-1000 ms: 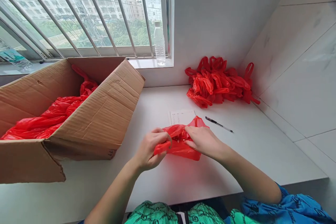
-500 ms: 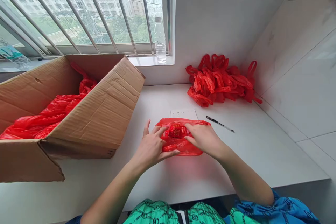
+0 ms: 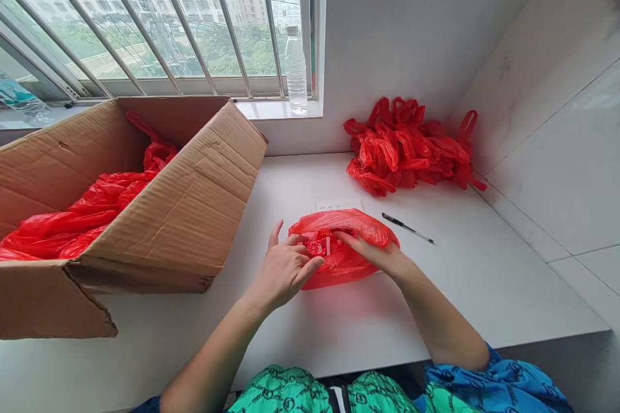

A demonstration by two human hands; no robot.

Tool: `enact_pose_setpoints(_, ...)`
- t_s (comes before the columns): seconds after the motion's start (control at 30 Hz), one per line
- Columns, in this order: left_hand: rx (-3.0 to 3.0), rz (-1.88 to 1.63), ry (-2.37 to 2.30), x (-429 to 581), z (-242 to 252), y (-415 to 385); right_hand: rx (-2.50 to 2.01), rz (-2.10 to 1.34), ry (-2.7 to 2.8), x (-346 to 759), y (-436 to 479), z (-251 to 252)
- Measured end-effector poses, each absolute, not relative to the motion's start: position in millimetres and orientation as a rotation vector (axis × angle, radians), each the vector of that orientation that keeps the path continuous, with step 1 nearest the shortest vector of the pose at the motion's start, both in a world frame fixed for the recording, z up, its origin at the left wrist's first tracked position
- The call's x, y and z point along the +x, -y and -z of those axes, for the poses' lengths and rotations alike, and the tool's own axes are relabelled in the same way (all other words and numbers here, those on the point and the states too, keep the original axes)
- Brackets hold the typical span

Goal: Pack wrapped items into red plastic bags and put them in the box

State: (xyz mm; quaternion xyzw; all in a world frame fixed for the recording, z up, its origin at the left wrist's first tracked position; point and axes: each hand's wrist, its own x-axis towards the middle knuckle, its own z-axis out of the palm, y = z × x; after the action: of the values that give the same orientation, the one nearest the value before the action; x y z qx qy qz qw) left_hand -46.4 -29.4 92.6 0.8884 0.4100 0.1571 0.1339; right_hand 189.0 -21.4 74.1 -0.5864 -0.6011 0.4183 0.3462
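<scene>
With the left hand (image 3: pixel 285 266) spread flat on the puffy red bag (image 3: pixel 358 231) and the grip of the right hand (image 3: pixel 376 253) not discernible, the slick film may spring open if pressure eases.

From the red bag (image 3: pixel 353 264), the cardboard box (image 3: pixel 184 206) blocks nine to ten o'clock. The pen (image 3: pixel 407 228) lies at two and the bag pile (image 3: pixel 411 148) at one. Bare tabletop (image 3: pixel 484 284) opens from three to six.
</scene>
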Motion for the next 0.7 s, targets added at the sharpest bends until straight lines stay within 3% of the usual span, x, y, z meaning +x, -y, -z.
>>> enact_pose_setpoints(0.27, 2.632, -0.566, -1.39, -42, -75, 27, -1.397, -1.429, 1.597, 180, 18, -87)
enact_pose_setpoints(0.7, 1.907, -0.742, -1.028, -42, -71, 19, -1.065, -1.696, 1.606, 176, 13, -73)
